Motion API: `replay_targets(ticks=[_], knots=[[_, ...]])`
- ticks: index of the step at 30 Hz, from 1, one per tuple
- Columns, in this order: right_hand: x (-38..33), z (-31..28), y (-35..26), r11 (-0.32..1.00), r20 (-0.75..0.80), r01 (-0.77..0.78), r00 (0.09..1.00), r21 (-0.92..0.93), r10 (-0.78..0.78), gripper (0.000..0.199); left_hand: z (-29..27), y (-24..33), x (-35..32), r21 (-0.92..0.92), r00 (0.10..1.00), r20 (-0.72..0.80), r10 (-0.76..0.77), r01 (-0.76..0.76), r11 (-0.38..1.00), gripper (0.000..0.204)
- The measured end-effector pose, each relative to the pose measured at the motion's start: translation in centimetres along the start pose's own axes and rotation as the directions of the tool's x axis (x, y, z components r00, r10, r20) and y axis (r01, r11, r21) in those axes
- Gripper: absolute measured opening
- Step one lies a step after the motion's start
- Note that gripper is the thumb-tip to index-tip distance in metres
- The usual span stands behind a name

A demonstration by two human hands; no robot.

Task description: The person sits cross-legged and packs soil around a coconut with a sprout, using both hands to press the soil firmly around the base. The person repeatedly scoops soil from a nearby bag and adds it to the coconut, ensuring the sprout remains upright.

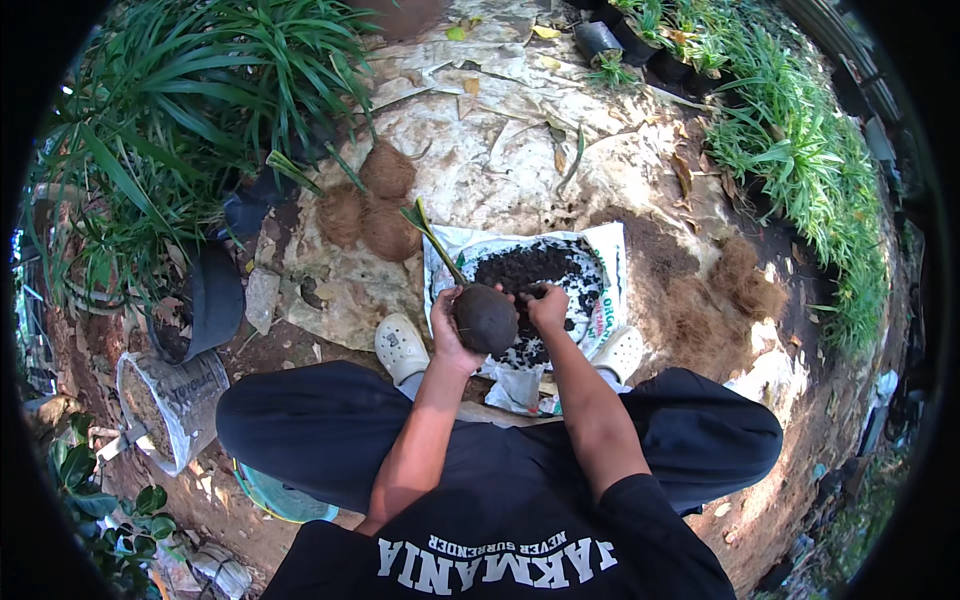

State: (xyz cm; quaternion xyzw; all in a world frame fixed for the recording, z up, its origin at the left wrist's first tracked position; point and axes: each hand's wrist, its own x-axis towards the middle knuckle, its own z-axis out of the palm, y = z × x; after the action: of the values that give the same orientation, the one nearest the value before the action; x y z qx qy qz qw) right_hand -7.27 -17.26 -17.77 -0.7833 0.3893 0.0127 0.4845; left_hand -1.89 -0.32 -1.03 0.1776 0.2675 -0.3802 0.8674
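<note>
My left hand (447, 322) cups a dark round ball of soil (487, 318) with a green shoot (432, 238) sticking up from it to the upper left. My right hand (547, 305) presses against the ball's right side, fingers closed on it. Both hands hover above an open white sack of black soil (600, 262) lying between my white clogs (400, 346). Three brown fibre-wrapped balls (375, 208) with green shoots lie on the sheet just beyond the sack, to the left.
A loose heap of brown coconut fibre (735, 285) lies at the right. A black pot (212, 300) and a white sack of soil (175, 400) stand at the left. Leafy green plants (180, 90) crowd the left and right edges. Black nursery pots (640, 45) sit far back.
</note>
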Motion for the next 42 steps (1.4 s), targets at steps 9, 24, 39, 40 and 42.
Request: replay_targets(ticks=[9,24,39,40,42], knots=[[-2.2,-1.1,0.0,0.728,0.120,-0.404,0.904,0.554,0.410,0.023,0.4,-0.7,-0.4,0.027,0.992,0.121,-0.037,0.035,0.999,0.051],[-6.9,-7.9,-9.1,0.615,0.017,-0.045,0.999,0.787,0.052,0.017,1.4,-1.5,0.2,0.130,0.999,0.034,0.042,-0.046,0.990,0.037],[-14.8,-8.7,-15.0,0.766,-0.173,0.627,0.746,-0.139,-0.643,0.033,0.2,-2.0,3.0,0.278,0.986,-0.078,0.148,-0.121,0.953,0.031],[-14.7,-8.9,-15.0,0.765,-0.170,0.625,0.746,-0.153,-0.644,0.034,0.4,-2.1,2.9,0.319,0.982,-0.099,0.164,-0.124,0.939,0.034],[-14.4,-9.6,-15.2,0.788,-0.193,0.609,0.766,-0.086,-0.613,0.032,1.0,-2.1,2.4,0.360,0.980,-0.075,0.186,-0.148,0.921,0.029]])
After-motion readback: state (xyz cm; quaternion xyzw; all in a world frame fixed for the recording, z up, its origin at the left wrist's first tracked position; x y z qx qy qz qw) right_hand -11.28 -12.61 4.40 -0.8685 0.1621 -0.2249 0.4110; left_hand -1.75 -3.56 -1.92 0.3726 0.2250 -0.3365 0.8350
